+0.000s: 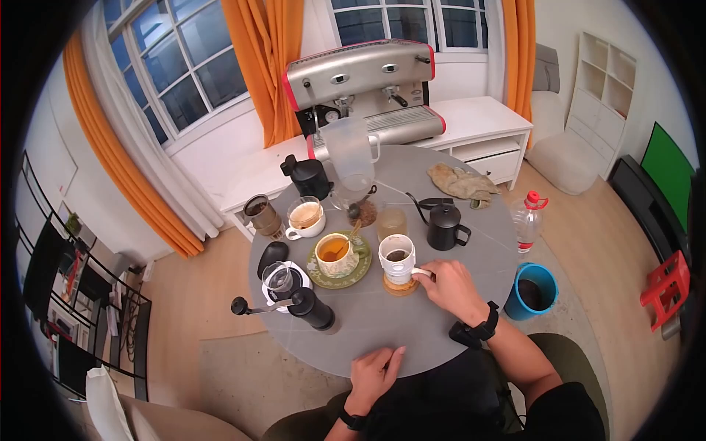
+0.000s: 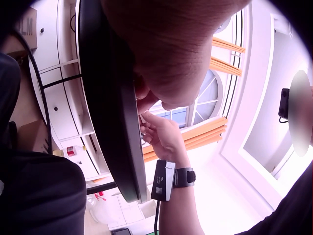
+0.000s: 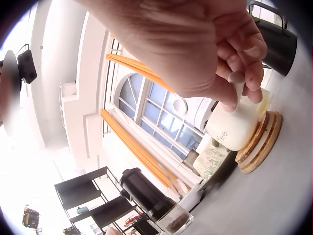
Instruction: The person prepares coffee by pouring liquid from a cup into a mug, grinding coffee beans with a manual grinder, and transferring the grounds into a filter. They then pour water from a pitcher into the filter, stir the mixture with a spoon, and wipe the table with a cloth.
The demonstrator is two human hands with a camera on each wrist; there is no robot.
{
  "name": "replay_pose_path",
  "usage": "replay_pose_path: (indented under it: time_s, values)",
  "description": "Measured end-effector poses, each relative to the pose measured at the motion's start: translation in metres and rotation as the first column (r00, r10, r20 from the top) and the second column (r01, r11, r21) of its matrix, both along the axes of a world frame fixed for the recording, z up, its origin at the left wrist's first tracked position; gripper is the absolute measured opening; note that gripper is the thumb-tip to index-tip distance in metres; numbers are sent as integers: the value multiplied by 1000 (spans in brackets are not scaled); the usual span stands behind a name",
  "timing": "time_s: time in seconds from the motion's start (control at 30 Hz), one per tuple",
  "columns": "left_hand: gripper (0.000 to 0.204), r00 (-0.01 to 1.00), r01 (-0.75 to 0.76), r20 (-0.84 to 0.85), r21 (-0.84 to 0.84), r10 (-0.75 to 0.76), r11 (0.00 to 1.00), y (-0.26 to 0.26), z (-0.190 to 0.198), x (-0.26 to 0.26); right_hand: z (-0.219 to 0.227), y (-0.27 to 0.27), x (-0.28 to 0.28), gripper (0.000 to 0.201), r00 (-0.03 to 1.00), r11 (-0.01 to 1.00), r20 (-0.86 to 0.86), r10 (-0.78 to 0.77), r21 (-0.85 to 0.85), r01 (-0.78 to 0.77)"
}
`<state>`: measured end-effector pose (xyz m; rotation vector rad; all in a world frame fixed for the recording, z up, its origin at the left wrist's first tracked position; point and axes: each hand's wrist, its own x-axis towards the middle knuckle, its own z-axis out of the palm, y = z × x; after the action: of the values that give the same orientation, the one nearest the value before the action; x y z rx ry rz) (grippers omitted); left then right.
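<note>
A white mug (image 1: 398,262) with dark liquid inside stands on a round wooden coaster (image 1: 400,288). My right hand (image 1: 450,288) pinches the mug's handle between thumb and fingers; the right wrist view shows this hand (image 3: 195,58) at the handle, with the mug (image 3: 232,128) over the stacked-looking wooden coaster (image 3: 260,144). My left hand (image 1: 373,376) rests at the table's near edge with its fingers loosely bent and nothing in them. Up close in the left wrist view, that hand (image 2: 171,54) lies at the dark table edge (image 2: 110,107).
Left of the mug are a patterned cup (image 1: 337,257) on a green saucer, a hand grinder (image 1: 312,309) and a scale (image 1: 285,287). Behind stand a black kettle (image 1: 444,226), a clear pitcher (image 1: 351,154) and a glass (image 1: 391,220). A cloth (image 1: 462,184) lies at the back right.
</note>
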<state>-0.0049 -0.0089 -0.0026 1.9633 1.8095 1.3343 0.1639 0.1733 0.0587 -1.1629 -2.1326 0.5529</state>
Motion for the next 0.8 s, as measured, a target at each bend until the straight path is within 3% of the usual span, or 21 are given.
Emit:
replay_pose_path:
  time_s: [0.13, 0.23, 0.33, 0.47, 0.53, 0.63, 0.8]
  values:
    - [38, 1000, -2, -11, -17, 2, 1000, -1, -1, -2, 0, 1, -2, 21, 1000, 1000, -25, 7, -5, -7]
    - [39, 1000, -4, -4, -24, 4, 1000, -1, 2, -1, 9, -2, 0, 31, 999, 997, -49, 23, -68, -26]
    - [39, 1000, 3, -2, -29, -3, 1000, -1, 2, -2, 4, -4, 8, 45, 998, 995, -23, -63, -77, 61]
    - [38, 1000, 11, -2, -33, -11, 999, -1, 0, -1, -1, 3, 19, 57, 999, 978, 41, 24, -210, -15]
    - [38, 1000, 15, -3, -37, -15, 999, -1, 1, -1, -12, 14, 18, 56, 997, 954, -24, 72, -291, -76]
    - [38, 1000, 12, -4, -42, -12, 999, -1, 1, -2, -23, 27, 13, 53, 971, 784, -236, 32, -597, -171]
    - [38, 1000, 6, 6, -44, -5, 999, -1, 0, -3, -26, 29, 8, 56, 975, 770, -219, 19, -619, -154]
